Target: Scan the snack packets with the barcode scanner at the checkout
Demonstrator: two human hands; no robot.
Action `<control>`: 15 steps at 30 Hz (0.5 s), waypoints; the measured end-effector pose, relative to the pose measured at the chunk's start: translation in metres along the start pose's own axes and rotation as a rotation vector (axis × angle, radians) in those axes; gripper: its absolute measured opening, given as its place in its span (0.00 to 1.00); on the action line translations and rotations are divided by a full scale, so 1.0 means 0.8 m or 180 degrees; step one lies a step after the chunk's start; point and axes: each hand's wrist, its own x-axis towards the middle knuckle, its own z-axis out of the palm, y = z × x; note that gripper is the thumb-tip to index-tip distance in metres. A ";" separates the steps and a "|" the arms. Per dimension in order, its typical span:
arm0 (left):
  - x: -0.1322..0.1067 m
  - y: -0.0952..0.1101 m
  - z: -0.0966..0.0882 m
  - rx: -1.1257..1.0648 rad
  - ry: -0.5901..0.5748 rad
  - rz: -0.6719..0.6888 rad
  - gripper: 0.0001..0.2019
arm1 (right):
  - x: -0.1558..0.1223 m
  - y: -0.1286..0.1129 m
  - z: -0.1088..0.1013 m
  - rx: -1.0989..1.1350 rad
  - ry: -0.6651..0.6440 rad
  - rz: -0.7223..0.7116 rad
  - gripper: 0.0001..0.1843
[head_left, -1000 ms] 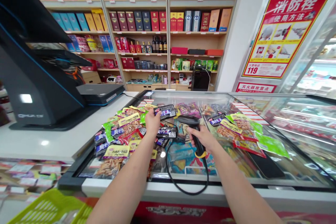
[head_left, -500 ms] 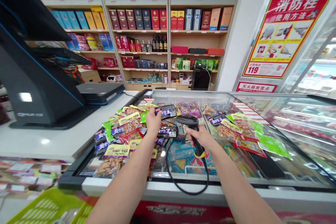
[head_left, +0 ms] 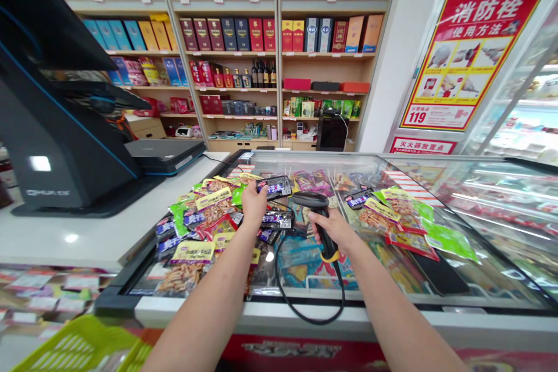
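Note:
My left hand [head_left: 254,200] pinches the left end of a black snack packet [head_left: 276,187] with blue lettering. In my right hand [head_left: 332,226] is a black barcode scanner [head_left: 311,200], gripped by its handle, its head turned left toward that packet. The scanner's cable [head_left: 279,279] loops down over the freezer's front edge. Another black packet [head_left: 279,220] lies just below the held one. Left of my left hand spreads a heap of snack packets, among them a yellow-topped one [head_left: 193,251]. A smaller pile with a green packet [head_left: 450,238] lies right of my right hand.
Everything rests on the glass top of a chest freezer [head_left: 314,290]. A dark phone [head_left: 440,274] lies partly under the right pile. To the left, a counter [head_left: 87,238] carries a checkout machine [head_left: 65,122]. A yellow-green basket [head_left: 74,349] sits low at left.
The view has shifted very slightly. Both hands keep their holds on the packet and the scanner, with no clear movement between the frames.

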 end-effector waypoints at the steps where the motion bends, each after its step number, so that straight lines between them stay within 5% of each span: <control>1: 0.000 0.000 0.000 0.0007 0.0005 -0.0005 0.05 | 0.000 0.000 0.000 0.0025 0.0004 0.0019 0.22; 9: -0.004 -0.006 0.006 -0.0241 -0.0092 0.0007 0.06 | 0.000 -0.006 -0.010 0.0288 -0.0117 0.0135 0.22; 15: -0.004 0.015 0.035 -0.0275 -0.0327 0.0189 0.07 | -0.022 -0.024 -0.049 0.0634 0.0282 0.0110 0.22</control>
